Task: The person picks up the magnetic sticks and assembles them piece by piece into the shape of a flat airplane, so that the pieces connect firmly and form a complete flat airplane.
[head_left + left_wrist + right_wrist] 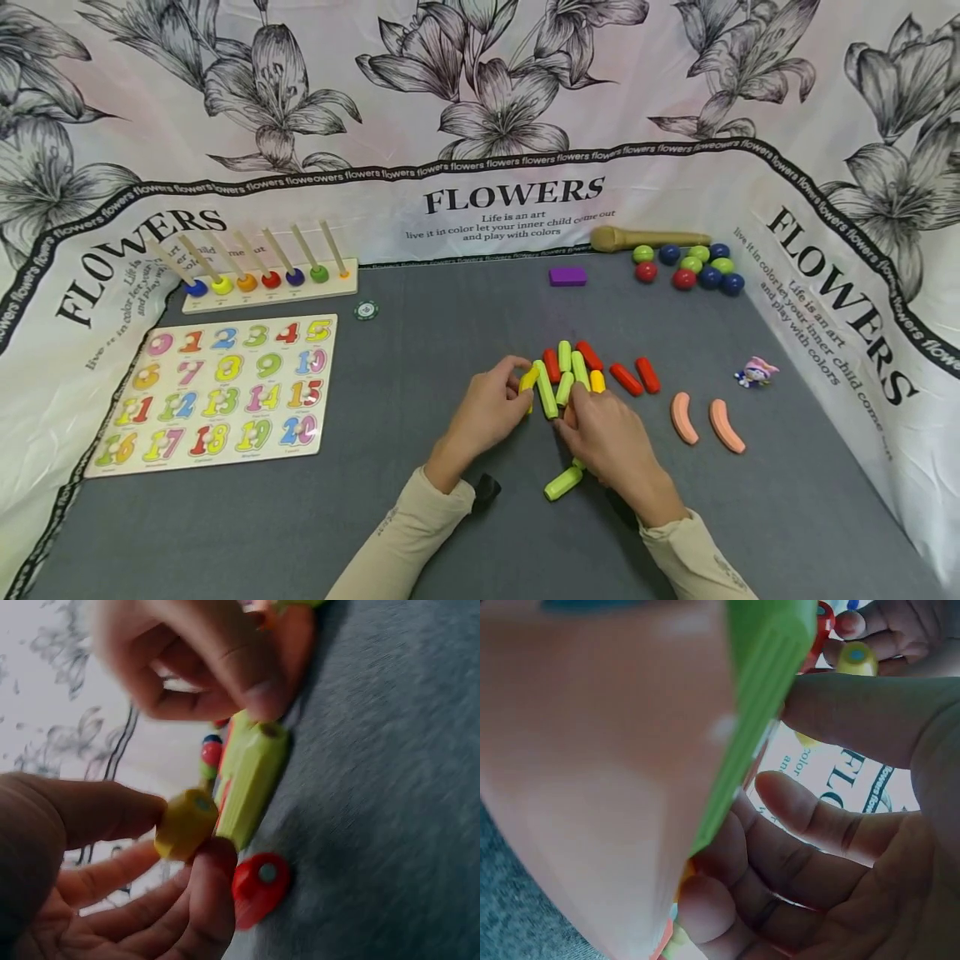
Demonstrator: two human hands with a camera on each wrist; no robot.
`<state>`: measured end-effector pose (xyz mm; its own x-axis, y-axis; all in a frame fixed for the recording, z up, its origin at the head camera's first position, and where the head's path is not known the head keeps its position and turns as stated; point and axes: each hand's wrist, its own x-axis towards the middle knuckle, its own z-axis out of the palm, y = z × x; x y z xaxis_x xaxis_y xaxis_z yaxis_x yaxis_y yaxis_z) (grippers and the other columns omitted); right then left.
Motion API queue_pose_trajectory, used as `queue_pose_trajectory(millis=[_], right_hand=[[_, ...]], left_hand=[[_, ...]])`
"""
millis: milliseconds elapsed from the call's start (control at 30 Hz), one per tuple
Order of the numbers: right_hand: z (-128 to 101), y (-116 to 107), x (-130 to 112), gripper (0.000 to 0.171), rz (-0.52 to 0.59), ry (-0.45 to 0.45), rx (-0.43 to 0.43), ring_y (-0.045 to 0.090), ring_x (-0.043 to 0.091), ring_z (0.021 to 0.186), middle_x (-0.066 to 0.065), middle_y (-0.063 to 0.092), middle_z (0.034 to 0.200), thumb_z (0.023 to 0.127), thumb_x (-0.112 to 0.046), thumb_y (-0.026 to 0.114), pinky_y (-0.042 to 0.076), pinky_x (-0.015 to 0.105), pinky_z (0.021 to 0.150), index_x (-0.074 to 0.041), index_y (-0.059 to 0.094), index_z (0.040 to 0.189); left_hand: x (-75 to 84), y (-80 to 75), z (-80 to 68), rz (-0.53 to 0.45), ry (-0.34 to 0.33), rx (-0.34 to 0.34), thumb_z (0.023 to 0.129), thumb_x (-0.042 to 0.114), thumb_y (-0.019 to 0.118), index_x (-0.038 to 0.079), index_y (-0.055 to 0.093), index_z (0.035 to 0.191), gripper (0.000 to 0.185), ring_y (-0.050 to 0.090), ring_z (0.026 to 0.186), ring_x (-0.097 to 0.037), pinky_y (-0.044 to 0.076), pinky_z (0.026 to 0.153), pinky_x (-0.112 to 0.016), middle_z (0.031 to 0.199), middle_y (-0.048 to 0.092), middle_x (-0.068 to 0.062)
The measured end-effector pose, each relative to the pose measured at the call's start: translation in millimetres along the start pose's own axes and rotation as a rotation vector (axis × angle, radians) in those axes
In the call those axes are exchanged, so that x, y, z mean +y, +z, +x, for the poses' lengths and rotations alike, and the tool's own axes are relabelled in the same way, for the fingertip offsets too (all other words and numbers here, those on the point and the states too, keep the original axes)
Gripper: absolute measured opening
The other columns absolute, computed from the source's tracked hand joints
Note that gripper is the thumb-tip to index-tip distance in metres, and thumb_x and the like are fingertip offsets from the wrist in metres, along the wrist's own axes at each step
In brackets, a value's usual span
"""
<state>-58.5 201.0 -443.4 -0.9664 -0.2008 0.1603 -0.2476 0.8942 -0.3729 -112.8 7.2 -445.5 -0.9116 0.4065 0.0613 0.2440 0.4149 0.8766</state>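
Note:
A cluster of green, red and yellow sticks [570, 371] lies at the middle of the grey mat [420, 350]. My left hand [522, 387] pinches the end of a yellow stick [186, 823] between thumb and fingers at the cluster's left side. My right hand [572, 417] curls its fingers on the near end of a long green stick [251, 780] that lies right beside the yellow one. A red stick [259, 885] lies on the mat just under my left fingers. In the right wrist view the green stick [757, 697] fills the frame, blurred.
A loose green stick [562, 483] lies near my right wrist. Two red sticks [636, 377] and two pink curved pieces [703, 421] lie to the right, then a small toy figure [756, 372]. Coloured balls [690, 267], a purple block [567, 276], a peg stand [270, 283] and a number board [217, 392] stand farther off.

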Motion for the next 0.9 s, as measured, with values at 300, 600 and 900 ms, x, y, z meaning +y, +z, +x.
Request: queue_pose_trajectory(millis=[300,600,900], right_hand=[[-1.7,-22.3,17.8,0.014,0.147,0.080,0.001,0.050,0.012,0.057,-0.001,0.055,0.071,0.100,-0.010,0.075,0.046,0.034,0.055,-0.005,0.064,0.092],[-18.8,-50.9,59.4,0.022,0.028,0.248,0.089,0.064,0.043,0.090,0.025,0.069,0.100,0.099,-0.012,0.074,0.054,0.058,0.078,0.008,0.068,0.108],[-35.8,-50.4,81.5,0.026,-0.112,0.316,0.129,0.057,0.053,0.075,0.030,0.055,0.085,0.089,-0.005,0.077,0.048,0.068,0.067,0.011,0.058,0.099]], left_hand=[[14.0,28.1,-0.5,0.411,0.062,0.090,0.100,0.005,0.073,-0.002,0.069,0.123,0.025,0.065,0.067,-0.027,0.055,0.057,-0.036,0.095,0.068,-0.015],[20.8,38.8,-3.6,0.470,0.101,0.102,0.099,0.011,0.076,0.005,0.073,0.103,0.008,0.058,0.061,-0.018,0.050,0.054,-0.029,0.084,0.062,-0.005],[34.0,64.9,-5.7,0.613,0.113,0.020,0.102,0.025,0.074,0.017,0.045,0.065,0.048,0.027,0.042,-0.012,0.021,0.040,-0.024,0.055,0.027,0.005]])
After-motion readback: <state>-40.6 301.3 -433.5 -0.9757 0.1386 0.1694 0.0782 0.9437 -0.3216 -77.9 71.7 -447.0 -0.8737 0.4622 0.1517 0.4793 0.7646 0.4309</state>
